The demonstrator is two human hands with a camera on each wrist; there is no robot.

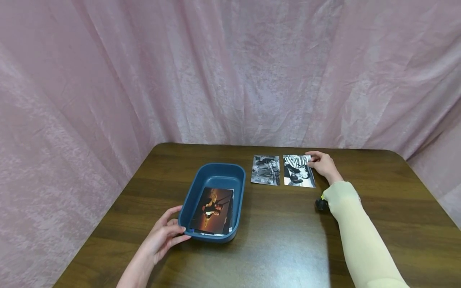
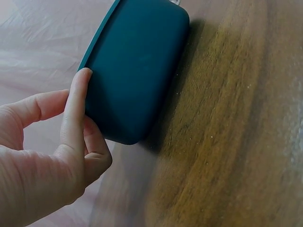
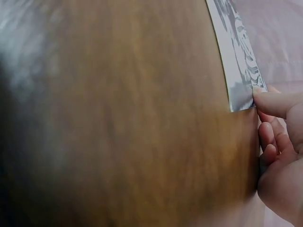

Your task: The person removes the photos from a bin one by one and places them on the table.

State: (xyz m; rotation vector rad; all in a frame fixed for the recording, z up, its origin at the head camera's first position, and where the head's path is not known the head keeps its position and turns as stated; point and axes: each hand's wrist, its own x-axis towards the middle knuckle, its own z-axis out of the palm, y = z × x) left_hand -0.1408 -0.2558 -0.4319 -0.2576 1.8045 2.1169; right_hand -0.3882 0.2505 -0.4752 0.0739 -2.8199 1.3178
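Observation:
My left hand grips the near left corner of a blue plastic bin. In the left wrist view its thumb and fingers bend around the corner of the bin. Inside lies a stack of photo cards, topped by a dark orange picture of people. Farther right, my right hand pinches the right edge of a black-and-white photo card on the table. The right wrist view has the thumb on top of this card. Beside it, on the left, lies another black-and-white photo card.
The brown wooden table has its back edge just beyond the photo cards. A pink curtain hangs behind and along the sides. A small black object sits at the underside of my right wrist.

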